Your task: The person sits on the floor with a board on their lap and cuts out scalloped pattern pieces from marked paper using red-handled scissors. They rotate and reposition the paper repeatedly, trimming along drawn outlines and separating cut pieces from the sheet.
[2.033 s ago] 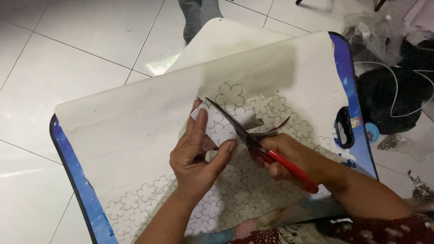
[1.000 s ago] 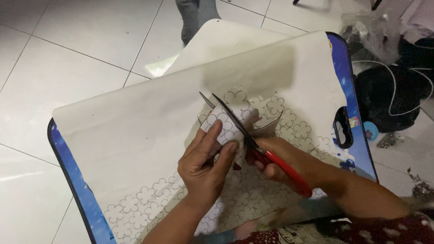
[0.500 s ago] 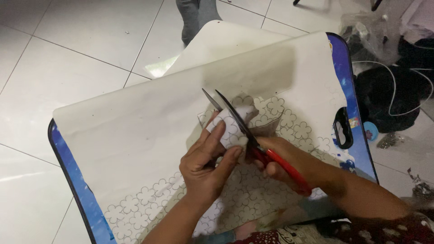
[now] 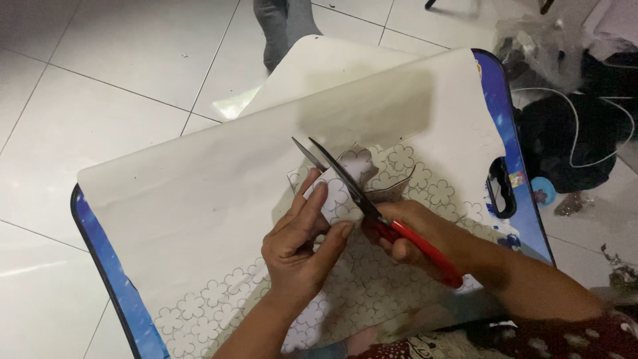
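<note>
The right hand (image 4: 413, 234) is closed around the red handles of a pair of scissors (image 4: 372, 211), with the fingers through the loops, and the two dark blades stand a little apart in a narrow V that points up and to the left. The left hand (image 4: 299, 249) pinches a small piece of white paper printed with flower outlines (image 4: 339, 196) between the thumb and the fingers, and holds it against the lower blade.

Compared with two seconds ago, the blades are less open, the scissors have moved slightly up and to the left, and the left hand has turned the piece so that more of it stands above the fingers. I judge from this that the cut is going on around one flower shape and is not finished.

Under both hands lies a large white sheet with rows of flower outlines (image 4: 199, 219), spread over a blue-edged folding table (image 4: 109, 279) that stands on a light tiled floor (image 4: 80, 86). A black bag with a white cable (image 4: 575, 143) lies on the right.

The exact line of the cut is hidden by the left fingers, and I cannot tell where the blades meet the paper. Someone's grey leg at the top edge is cut off.
</note>
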Available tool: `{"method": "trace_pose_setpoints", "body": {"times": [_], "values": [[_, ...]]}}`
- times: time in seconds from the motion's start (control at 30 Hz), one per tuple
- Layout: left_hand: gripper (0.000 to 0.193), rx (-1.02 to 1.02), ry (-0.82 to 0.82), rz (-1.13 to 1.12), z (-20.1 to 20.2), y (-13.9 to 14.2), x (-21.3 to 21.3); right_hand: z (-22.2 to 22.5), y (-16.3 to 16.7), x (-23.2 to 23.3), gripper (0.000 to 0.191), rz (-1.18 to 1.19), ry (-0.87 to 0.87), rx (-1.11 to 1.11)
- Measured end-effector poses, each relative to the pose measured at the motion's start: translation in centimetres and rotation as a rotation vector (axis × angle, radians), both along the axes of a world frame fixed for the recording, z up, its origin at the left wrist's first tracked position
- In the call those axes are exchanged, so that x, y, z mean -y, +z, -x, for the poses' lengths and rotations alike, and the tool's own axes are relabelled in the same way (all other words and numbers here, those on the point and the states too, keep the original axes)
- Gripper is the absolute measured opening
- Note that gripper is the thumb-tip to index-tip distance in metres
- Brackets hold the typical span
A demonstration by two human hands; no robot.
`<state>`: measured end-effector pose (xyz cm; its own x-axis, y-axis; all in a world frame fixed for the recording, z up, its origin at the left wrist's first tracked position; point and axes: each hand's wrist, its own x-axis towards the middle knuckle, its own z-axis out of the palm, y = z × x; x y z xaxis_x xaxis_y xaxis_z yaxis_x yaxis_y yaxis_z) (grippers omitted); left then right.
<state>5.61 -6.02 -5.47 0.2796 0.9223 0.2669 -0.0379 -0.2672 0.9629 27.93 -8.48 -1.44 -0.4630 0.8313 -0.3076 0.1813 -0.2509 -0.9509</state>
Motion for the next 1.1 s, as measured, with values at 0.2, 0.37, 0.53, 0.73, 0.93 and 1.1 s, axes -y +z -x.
{"method": "trace_pose_setpoints", "body": {"times": [0.2, 0.37, 0.53, 0.73, 0.93, 1.1], "values": [[0.056, 0.017, -0.015, -0.034, 0.2, 0.0, -0.2, -0.6, -0.1, 0.0, 0.089, 0.008, 0.006, 0.043], [0.054, 0.021, -0.001, -0.026, 0.2, 0.0, -0.5, -0.8, -0.4, -0.1, 0.087, 0.028, -0.007, 0.018], [0.052, -0.025, 0.014, -0.068, 0.6, 0.0, -0.7, -1.2, -0.4, -0.1, 0.084, 0.033, 0.005, 0.017], [0.060, -0.049, 0.036, -0.140, 0.8, -0.3, -0.9, -1.2, -1.0, -0.1, 0.078, 0.054, 0.009, 0.021], [0.044, 0.045, 0.035, -0.054, 0.3, 0.1, -1.3, -1.4, -1.1, 0.1, 0.077, 0.061, 0.010, 0.051], [0.032, 0.110, -0.132, 0.032, 0.0, 1.0, -1.5, -1.3, -1.0, 0.2, 0.075, 0.016, 0.068, 0.038]]}}
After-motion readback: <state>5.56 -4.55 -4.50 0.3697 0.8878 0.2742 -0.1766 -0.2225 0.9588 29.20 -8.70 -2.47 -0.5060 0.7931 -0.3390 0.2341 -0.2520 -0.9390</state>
